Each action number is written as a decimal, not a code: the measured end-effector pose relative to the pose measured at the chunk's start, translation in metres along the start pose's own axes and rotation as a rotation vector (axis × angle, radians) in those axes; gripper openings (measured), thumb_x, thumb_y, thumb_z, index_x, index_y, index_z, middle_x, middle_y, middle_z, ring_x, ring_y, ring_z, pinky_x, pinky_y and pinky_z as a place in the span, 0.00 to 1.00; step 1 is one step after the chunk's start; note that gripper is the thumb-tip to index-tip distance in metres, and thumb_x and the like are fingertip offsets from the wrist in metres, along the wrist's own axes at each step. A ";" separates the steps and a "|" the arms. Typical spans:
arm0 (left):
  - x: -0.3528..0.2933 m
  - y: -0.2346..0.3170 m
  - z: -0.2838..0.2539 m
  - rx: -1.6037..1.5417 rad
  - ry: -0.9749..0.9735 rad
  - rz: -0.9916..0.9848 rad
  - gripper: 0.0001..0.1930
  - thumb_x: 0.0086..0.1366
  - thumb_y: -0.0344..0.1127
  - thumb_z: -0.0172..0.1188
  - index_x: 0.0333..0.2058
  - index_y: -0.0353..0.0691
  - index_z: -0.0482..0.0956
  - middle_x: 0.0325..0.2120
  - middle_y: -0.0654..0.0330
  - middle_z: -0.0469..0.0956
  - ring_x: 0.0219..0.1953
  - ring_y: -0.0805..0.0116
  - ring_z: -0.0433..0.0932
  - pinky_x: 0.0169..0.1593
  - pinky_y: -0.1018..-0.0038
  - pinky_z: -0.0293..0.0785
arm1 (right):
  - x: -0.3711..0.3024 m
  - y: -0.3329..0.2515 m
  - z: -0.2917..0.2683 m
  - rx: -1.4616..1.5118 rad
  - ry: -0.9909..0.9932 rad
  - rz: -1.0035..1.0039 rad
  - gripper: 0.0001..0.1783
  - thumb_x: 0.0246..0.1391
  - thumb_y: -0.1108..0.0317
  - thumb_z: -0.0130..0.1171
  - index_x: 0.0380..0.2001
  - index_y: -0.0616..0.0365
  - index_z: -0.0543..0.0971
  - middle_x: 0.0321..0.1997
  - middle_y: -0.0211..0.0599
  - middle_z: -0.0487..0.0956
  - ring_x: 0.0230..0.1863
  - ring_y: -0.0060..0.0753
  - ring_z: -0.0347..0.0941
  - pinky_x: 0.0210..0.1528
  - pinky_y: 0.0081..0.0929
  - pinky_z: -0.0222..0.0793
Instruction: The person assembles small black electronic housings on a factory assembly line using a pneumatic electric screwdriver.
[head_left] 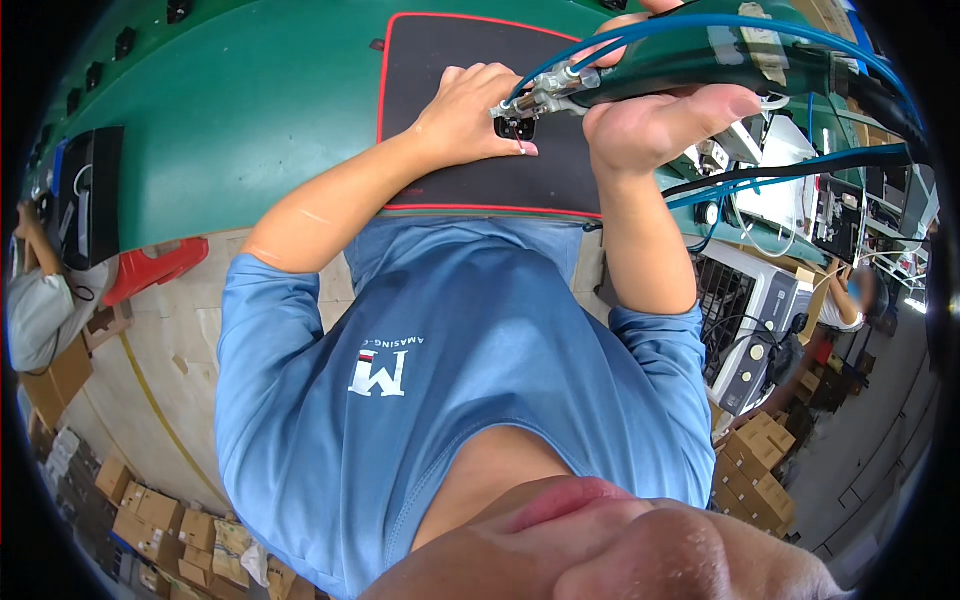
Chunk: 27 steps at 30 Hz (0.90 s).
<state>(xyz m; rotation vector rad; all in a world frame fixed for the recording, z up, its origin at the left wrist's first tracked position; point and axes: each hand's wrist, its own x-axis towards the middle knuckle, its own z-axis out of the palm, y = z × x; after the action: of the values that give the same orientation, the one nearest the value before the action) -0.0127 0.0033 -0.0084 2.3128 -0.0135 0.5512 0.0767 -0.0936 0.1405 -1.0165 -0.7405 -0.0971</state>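
My left hand (466, 112) rests over a black mat (480, 182), its fingers and thumb closed around a small square black part (517, 129). A thin red strand, perhaps a wire, shows on that part. My right hand (650, 128) supports a thick dark green hand-held tool (665, 68) patched with tape. Its palm lies beneath the tool and some fingers show behind it. The tool's metal nozzle (545, 94) points left and reaches the black part; whether they touch is hard to tell. Blue tubes (640, 27) run from the nozzle back along the tool.
The mat has a red edge and lies on a green table (230, 130). Dark cables and blue hoses (780, 165) cross at the right, above a grey machine (755, 340) with knobs. A red stool (155, 268) stands at the left. Other people sit at both sides; cardboard boxes (150, 520) lie behind.
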 end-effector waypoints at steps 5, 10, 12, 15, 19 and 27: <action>0.001 -0.001 0.000 -0.008 0.005 0.008 0.40 0.46 0.61 0.78 0.54 0.46 0.78 0.46 0.62 0.77 0.50 0.59 0.74 0.52 0.63 0.61 | 0.002 0.025 -0.020 0.108 -0.077 -0.118 0.44 0.68 0.28 0.35 0.69 0.55 0.58 0.46 0.48 0.77 0.27 0.28 0.68 0.28 0.22 0.64; 0.004 -0.004 -0.002 -0.019 -0.020 0.050 0.39 0.46 0.61 0.78 0.53 0.45 0.79 0.46 0.61 0.77 0.51 0.57 0.74 0.53 0.62 0.63 | -0.008 0.041 -0.013 0.166 -0.028 -0.053 0.46 0.67 0.27 0.37 0.69 0.55 0.59 0.45 0.45 0.77 0.28 0.28 0.67 0.29 0.22 0.62; 0.005 -0.004 -0.002 -0.007 -0.040 0.027 0.40 0.47 0.61 0.77 0.54 0.45 0.78 0.46 0.61 0.77 0.52 0.56 0.74 0.53 0.62 0.63 | -0.010 0.048 0.009 1.094 0.119 -0.055 0.45 0.67 0.27 0.38 0.69 0.54 0.60 0.44 0.43 0.76 0.28 0.27 0.67 0.30 0.22 0.63; 0.000 -0.006 -0.003 0.013 0.017 0.021 0.41 0.48 0.61 0.77 0.57 0.46 0.77 0.46 0.60 0.77 0.53 0.55 0.74 0.54 0.61 0.64 | 0.009 0.001 -0.001 0.175 -0.008 -0.014 0.46 0.67 0.26 0.37 0.69 0.55 0.60 0.48 0.45 0.77 0.29 0.28 0.70 0.31 0.23 0.68; 0.029 0.010 -0.029 0.175 -0.022 0.135 0.38 0.57 0.58 0.72 0.64 0.51 0.74 0.48 0.59 0.75 0.52 0.55 0.73 0.54 0.59 0.65 | 0.073 -0.039 -0.055 -0.030 -0.092 -0.111 0.63 0.55 0.12 0.29 0.51 0.73 0.73 0.21 0.45 0.78 0.21 0.36 0.75 0.29 0.34 0.78; 0.154 -0.087 -0.058 0.548 -0.062 -0.218 0.28 0.63 0.44 0.68 0.62 0.57 0.75 0.61 0.54 0.68 0.62 0.49 0.72 0.61 0.52 0.64 | 0.022 -0.042 -0.075 -0.193 -0.130 0.097 0.49 0.67 0.25 0.34 0.52 0.69 0.72 0.27 0.38 0.77 0.25 0.27 0.73 0.28 0.25 0.70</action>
<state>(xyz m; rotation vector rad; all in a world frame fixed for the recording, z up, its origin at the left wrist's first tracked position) 0.1197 0.1284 0.0307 2.8126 0.4019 0.4036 0.1157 -0.1706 0.1615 -1.2500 -0.8101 -0.0182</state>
